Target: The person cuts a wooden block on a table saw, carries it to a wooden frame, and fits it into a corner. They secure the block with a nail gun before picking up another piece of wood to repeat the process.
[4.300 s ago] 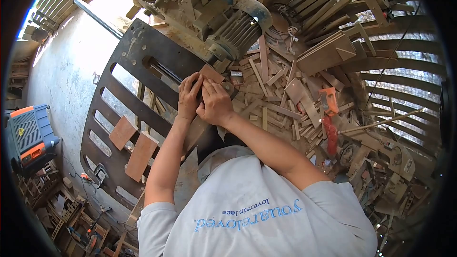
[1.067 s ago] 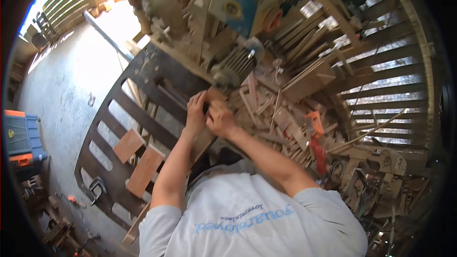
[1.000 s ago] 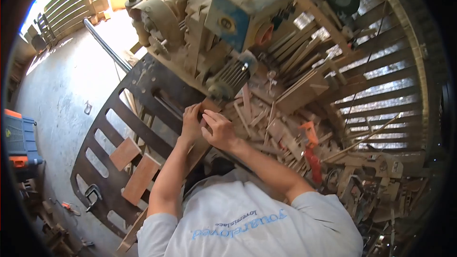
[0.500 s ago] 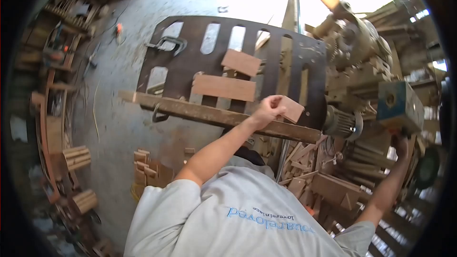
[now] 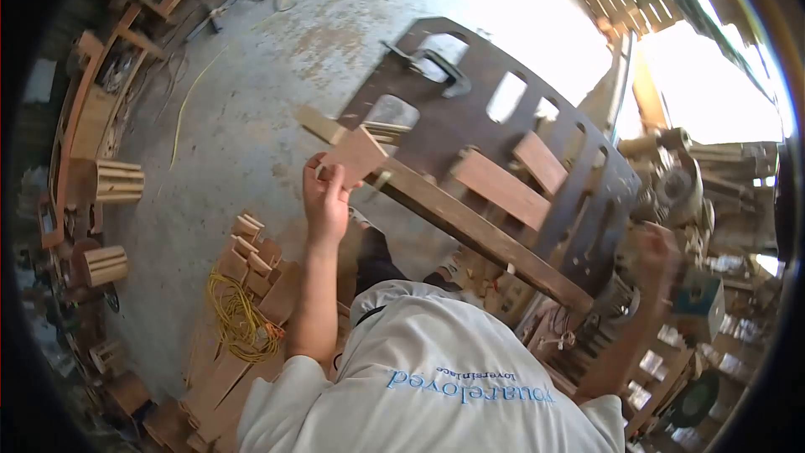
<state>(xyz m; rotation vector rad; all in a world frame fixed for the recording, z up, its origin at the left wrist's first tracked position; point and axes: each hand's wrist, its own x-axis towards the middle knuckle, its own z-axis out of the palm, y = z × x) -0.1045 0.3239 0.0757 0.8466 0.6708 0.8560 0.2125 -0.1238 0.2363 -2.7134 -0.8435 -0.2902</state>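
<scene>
My left hand [image 5: 325, 205] is closed on a small flat wooden board [image 5: 355, 154], pinched between thumb and fingers above the left part of a long wooden bar [image 5: 470, 225]. The bar runs along the near edge of a dark slotted table [image 5: 457, 130]. Two more reddish boards lie on that table: a longer one [image 5: 503, 190] and a shorter one [image 5: 541, 164] beside it. My right hand [image 5: 656, 250] is blurred by motion near the table's right end; its fingers cannot be made out.
A metal clamp [image 5: 449, 75] grips the table's far left part. At the right are a machine [image 5: 671, 180] and a blue-green box [image 5: 704, 306]. Wood pieces [image 5: 251, 256] and a coiled yellow cord [image 5: 239, 319] lie on the floor at lower left.
The view has turned. My left hand has carried the small board from the table's right part to its left end. My right hand has come away from the blue-green box toward the table.
</scene>
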